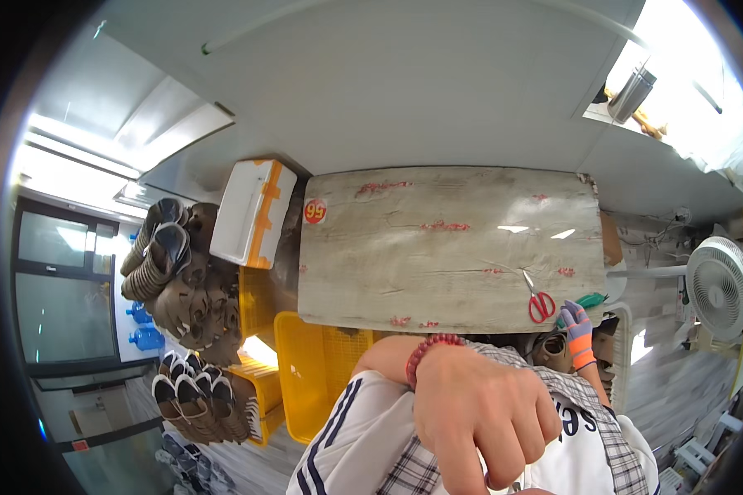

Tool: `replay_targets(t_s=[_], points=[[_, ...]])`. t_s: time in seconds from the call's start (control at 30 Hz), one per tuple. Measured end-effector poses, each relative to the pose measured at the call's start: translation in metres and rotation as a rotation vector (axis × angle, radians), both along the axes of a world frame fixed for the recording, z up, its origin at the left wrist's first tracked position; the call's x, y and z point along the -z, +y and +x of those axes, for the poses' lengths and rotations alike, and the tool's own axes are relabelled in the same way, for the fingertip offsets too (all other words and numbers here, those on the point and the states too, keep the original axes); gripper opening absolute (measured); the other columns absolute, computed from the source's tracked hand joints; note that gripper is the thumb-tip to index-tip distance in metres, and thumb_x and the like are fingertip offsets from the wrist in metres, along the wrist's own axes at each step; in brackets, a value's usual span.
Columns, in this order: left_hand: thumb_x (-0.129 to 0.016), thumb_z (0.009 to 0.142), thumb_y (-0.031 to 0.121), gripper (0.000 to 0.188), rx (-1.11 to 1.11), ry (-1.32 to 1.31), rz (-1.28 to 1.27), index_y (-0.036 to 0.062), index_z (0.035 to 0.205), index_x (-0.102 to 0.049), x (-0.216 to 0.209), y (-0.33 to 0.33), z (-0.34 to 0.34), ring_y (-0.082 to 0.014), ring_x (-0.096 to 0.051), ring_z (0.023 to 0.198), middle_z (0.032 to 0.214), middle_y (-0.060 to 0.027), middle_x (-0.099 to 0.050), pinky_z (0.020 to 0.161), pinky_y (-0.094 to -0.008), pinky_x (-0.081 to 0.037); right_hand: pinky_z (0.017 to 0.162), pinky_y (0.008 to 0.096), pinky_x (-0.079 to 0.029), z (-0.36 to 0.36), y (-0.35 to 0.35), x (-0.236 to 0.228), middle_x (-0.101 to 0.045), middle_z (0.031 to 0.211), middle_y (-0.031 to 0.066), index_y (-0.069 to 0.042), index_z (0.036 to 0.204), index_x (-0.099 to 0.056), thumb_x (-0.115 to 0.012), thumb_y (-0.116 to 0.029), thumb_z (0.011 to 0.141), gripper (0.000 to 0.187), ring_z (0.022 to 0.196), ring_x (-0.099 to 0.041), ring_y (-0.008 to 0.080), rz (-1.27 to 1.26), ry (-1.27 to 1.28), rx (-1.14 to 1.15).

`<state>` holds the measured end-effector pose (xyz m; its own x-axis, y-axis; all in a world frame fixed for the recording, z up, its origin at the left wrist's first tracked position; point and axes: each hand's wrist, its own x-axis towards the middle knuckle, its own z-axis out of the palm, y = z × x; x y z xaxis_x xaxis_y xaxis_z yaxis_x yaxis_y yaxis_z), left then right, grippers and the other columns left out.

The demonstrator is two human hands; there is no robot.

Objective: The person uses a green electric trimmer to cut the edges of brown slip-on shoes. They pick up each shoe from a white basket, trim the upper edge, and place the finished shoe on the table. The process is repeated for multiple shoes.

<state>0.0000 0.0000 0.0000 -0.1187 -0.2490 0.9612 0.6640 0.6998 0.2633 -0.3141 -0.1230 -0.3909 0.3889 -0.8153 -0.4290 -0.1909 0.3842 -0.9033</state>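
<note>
My left hand (483,408), bare, with a red bead bracelet (431,351) at the wrist, is held close in front of my chest. Its fingers curl downward; the lower edge cuts off their tips, and whatever they hold is hidden. My right hand (578,328) wears a grey-purple glove with orange bands and rests at the table's near right corner. Its fingers look stretched out, beside or over a green object (590,300) whose kind I cannot make out. Just left of it, red-handled scissors (540,304) lie on the worn table (446,256), blades pointing away.
Yellow crates (293,379) stand left of me, below a white foam box (243,213) with orange tape. Stacked brown shoes (198,309) and more shoes (202,404) fill the far left. On the right are a white fan (720,287) and a white basket (627,346) against the table.
</note>
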Motion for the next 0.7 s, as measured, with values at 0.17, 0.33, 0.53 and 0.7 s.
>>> replay_targets(t_s=[0.17,0.33,0.53,0.7], points=[[-0.049,0.092,0.017,0.02,-0.076,-0.039,-0.101,0.0101,0.077,-0.061,-0.02,0.017,0.013,-0.0151,-0.048,0.05,0.065,0.0019,-0.054,0.046,-0.0303,-0.033,0.086,0.0242,-0.046,0.0,-0.005,-0.011,-0.059,0.112,0.0087,0.001,0.12,-0.053,-0.057,-0.003,0.089,0.031,0.099,-0.056,0.0139,-0.013,-0.049,0.001],[-0.049,0.092,0.016,0.018,-0.08,-0.055,-0.1,0.0087,0.082,-0.062,-0.042,0.007,0.018,-0.0161,-0.05,0.053,0.069,0.0002,-0.056,0.049,-0.0302,-0.036,0.087,0.0272,-0.047,-0.014,0.013,-0.02,-0.059,0.111,0.0077,0.002,0.118,-0.054,-0.058,-0.001,0.088,0.031,0.098,-0.056,0.0139,-0.052,-0.049,0.051],[-0.049,0.092,0.014,0.015,-0.071,-0.015,0.042,0.0073,0.084,-0.06,-0.04,0.021,0.005,-0.0159,-0.051,0.054,0.072,-0.0024,-0.056,0.051,-0.0299,-0.036,0.085,0.0253,-0.045,0.004,0.017,-0.032,-0.064,0.106,0.0075,0.002,0.114,-0.057,-0.062,-0.008,0.087,0.03,0.096,-0.057,0.0123,-0.181,0.03,-0.051],[-0.05,0.091,0.013,0.012,-0.02,0.041,0.035,0.0062,0.086,-0.059,-0.041,0.033,0.001,-0.0158,-0.051,0.056,0.074,-0.0046,-0.056,0.052,-0.0297,-0.037,0.087,0.0255,-0.045,0.018,0.02,-0.044,-0.064,0.107,0.0085,0.002,0.115,-0.057,-0.065,-0.009,0.085,0.033,0.096,-0.058,0.0133,-0.223,0.021,-0.124]])
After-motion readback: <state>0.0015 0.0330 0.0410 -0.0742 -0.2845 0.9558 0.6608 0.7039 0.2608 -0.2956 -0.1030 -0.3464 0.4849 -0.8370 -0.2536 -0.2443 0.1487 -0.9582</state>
